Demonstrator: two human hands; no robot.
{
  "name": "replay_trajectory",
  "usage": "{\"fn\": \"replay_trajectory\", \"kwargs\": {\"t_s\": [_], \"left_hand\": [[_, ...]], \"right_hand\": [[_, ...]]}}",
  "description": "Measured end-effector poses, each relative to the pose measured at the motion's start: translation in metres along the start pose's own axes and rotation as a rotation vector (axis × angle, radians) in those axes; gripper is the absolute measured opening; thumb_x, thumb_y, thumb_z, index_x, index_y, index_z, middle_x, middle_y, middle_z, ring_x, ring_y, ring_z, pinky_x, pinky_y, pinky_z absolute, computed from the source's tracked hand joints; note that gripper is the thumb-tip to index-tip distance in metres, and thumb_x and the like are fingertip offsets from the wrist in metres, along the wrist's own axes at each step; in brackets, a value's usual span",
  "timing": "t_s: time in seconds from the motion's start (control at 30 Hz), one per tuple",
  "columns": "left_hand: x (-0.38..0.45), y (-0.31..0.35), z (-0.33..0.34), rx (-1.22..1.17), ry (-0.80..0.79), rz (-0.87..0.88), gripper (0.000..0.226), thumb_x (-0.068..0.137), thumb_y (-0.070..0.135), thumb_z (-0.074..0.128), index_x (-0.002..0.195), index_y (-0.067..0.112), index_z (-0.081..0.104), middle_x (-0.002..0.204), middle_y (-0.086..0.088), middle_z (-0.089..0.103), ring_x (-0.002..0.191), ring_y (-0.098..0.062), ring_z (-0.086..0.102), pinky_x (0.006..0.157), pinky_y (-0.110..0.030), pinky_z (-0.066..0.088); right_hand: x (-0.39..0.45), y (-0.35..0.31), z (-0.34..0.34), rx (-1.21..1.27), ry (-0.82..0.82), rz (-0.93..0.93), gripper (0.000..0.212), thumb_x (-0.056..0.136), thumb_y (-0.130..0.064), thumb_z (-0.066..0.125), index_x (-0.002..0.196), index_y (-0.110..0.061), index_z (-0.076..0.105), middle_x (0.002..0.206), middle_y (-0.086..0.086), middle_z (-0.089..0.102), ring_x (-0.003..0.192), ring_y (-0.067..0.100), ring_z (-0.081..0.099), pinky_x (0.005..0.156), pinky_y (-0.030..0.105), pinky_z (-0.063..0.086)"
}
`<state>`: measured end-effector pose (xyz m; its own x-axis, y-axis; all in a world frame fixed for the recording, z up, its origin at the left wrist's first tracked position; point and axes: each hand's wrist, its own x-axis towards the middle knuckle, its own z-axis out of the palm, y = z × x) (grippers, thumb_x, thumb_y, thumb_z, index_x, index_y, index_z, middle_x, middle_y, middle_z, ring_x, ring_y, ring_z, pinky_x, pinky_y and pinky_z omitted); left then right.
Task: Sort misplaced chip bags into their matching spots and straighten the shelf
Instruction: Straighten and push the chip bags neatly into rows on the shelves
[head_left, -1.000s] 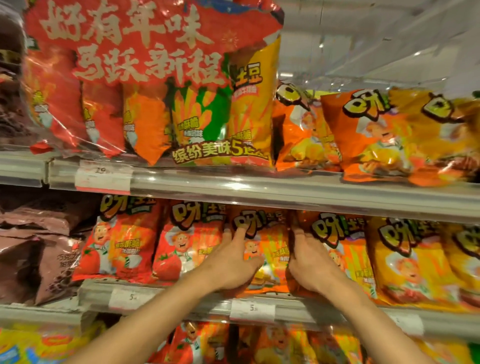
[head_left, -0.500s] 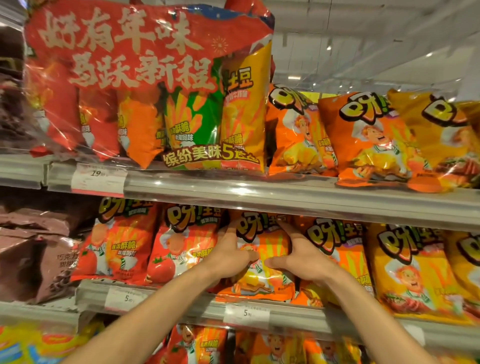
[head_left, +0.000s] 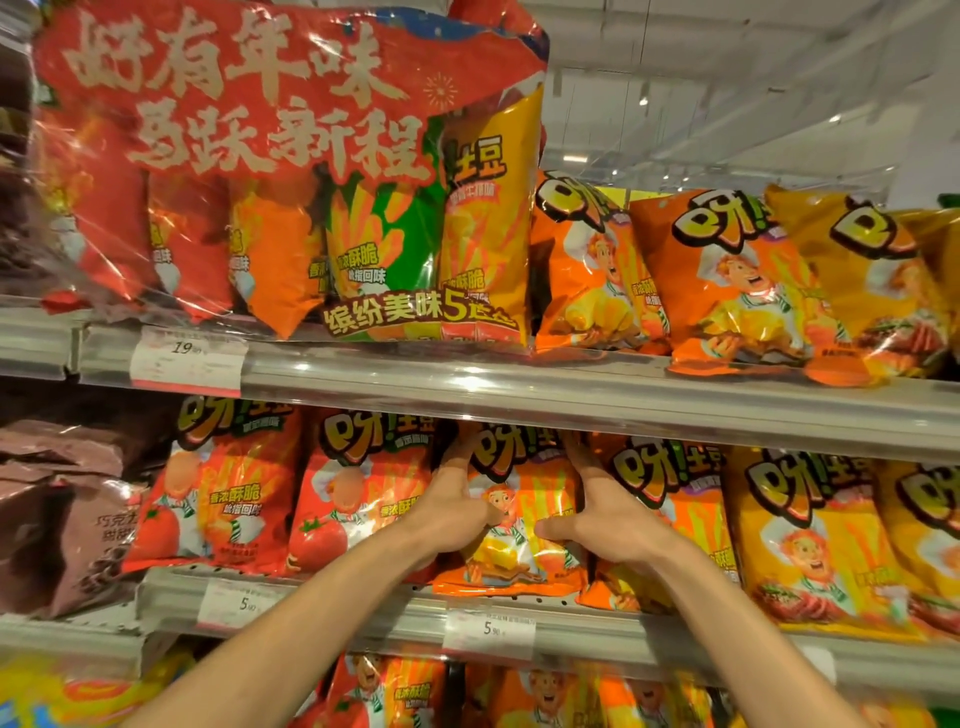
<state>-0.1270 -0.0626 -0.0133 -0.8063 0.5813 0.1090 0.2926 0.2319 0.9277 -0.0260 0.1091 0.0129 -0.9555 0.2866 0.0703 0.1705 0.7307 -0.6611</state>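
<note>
Fingertips of left hand (head_left: 451, 512) and right hand (head_left: 605, 512) hidden behind orange chip bag (head_left: 519, 519); grip not fully seen. Tops of middle-row bags covered by upper shelf rail (head_left: 571, 400). Small print on price tags (head_left: 488, 630) too blurred to be read. Brown bags (head_left: 57, 509) cut off by left edge of frame. Yellow bags (head_left: 930, 530) cut off by right edge. Bottom-row bags (head_left: 389, 693) cut off by lower edge. Big multipack (head_left: 291, 171) cut off at top.
</note>
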Motion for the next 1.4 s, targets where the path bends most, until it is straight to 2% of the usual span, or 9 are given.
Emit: {"fn": "replay_trajectory", "kwargs": {"t_s": [0.1, 0.23, 0.33, 0.47, 0.57, 0.7, 0.93, 1.2, 1.4], "left_hand": [[-0.003, -0.002, -0.002, 0.149, 0.026, 0.055, 0.086, 0.087, 0.016, 0.071, 0.154, 0.036, 0.021, 0.148, -0.002, 0.046, 0.133, -0.030, 0.049, 0.099, -0.030, 0.048], [-0.026, 0.001, -0.006, 0.391, 0.094, 0.267, 0.065, 0.102, 0.018, 0.050, 0.158, 0.027, 0.017, 0.163, 0.000, 0.021, 0.150, -0.017, 0.020, 0.115, -0.020, 0.019], [-0.040, -0.007, -0.024, 0.594, 0.275, 0.440, 0.047, 0.102, 0.016, 0.041, 0.148, 0.020, 0.040, 0.152, -0.008, 0.037, 0.139, -0.023, 0.036, 0.114, -0.035, 0.034], [-0.038, -0.026, -0.061, 1.001, 0.536, 0.450, 0.043, 0.095, 0.032, 0.041, 0.125, 0.012, 0.063, 0.120, -0.014, 0.063, 0.105, -0.035, 0.059, 0.085, -0.045, 0.050], [-0.031, -0.041, -0.079, 1.119, 0.518, 0.341, 0.053, 0.099, 0.048, 0.034, 0.134, 0.018, 0.061, 0.140, -0.014, 0.057, 0.128, -0.036, 0.053, 0.104, -0.049, 0.038], [-0.024, -0.058, -0.084, 1.169, 0.421, 0.357, 0.066, 0.101, 0.061, 0.017, 0.154, 0.025, 0.036, 0.162, -0.009, 0.028, 0.152, -0.027, 0.018, 0.121, -0.045, 0.005], [-0.020, -0.062, -0.091, 1.154, 0.379, 0.403, 0.068, 0.100, 0.065, 0.012, 0.158, 0.029, 0.016, 0.165, -0.007, 0.011, 0.154, -0.023, -0.003, 0.122, -0.045, -0.010], [-0.020, -0.064, -0.091, 1.160, 0.398, 0.440, 0.067, 0.102, 0.062, 0.015, 0.156, 0.025, 0.027, 0.162, -0.011, 0.026, 0.154, -0.026, 0.009, 0.122, -0.048, -0.003], [-0.026, -0.058, -0.089, 1.100, 0.463, 0.466, 0.060, 0.103, 0.054, 0.023, 0.149, 0.022, 0.044, 0.157, -0.008, 0.039, 0.149, -0.028, 0.027, 0.123, -0.047, 0.007]], "right_hand": [[-0.003, -0.003, 0.005, 0.007, 0.003, 0.041, 0.080, 0.078, -0.027, 0.078, 0.143, -0.021, 0.031, 0.106, 0.008, 0.064, 0.069, 0.017, 0.064, 0.070, 0.041, 0.060], [-0.012, -0.007, 0.011, -0.160, 0.082, -0.002, 0.077, 0.090, -0.038, 0.065, 0.151, -0.020, 0.023, 0.144, 0.009, 0.042, 0.109, 0.024, 0.059, 0.089, 0.032, 0.050], [-0.016, -0.014, 0.024, -0.281, 0.251, -0.021, 0.069, 0.097, -0.042, 0.052, 0.154, -0.018, 0.021, 0.154, 0.016, 0.021, 0.140, 0.033, 0.032, 0.110, 0.036, 0.032], [-0.009, -0.034, 0.054, -0.538, 0.389, -0.130, 0.054, 0.100, -0.047, 0.037, 0.144, -0.015, 0.042, 0.142, 0.018, 0.046, 0.134, 0.037, 0.037, 0.114, 0.049, 0.025], [0.002, -0.044, 0.077, -0.659, 0.430, -0.146, 0.057, 0.098, -0.055, 0.032, 0.136, -0.019, 0.054, 0.136, 0.014, 0.057, 0.133, 0.036, 0.044, 0.111, 0.062, 0.020], [0.010, -0.046, 0.093, -0.743, 0.426, -0.059, 0.060, 0.096, -0.059, 0.031, 0.128, -0.020, 0.064, 0.126, 0.012, 0.066, 0.127, 0.035, 0.052, 0.107, 0.067, 0.016], [0.016, -0.052, 0.108, -0.758, 0.501, -0.012, 0.062, 0.095, -0.056, 0.032, 0.135, -0.017, 0.058, 0.139, 0.018, 0.056, 0.139, 0.040, 0.039, 0.114, 0.066, 0.009], [0.018, -0.054, 0.111, -0.757, 0.476, 0.005, 0.060, 0.097, -0.054, 0.032, 0.126, -0.014, 0.066, 0.126, 0.019, 0.065, 0.123, 0.039, 0.055, 0.106, 0.058, 0.033], [0.011, -0.048, 0.092, -0.403, 0.469, -0.108, 0.050, 0.102, -0.046, 0.033, 0.134, -0.014, 0.054, 0.135, 0.013, 0.057, 0.128, 0.030, 0.048, 0.111, 0.044, 0.028]]}}
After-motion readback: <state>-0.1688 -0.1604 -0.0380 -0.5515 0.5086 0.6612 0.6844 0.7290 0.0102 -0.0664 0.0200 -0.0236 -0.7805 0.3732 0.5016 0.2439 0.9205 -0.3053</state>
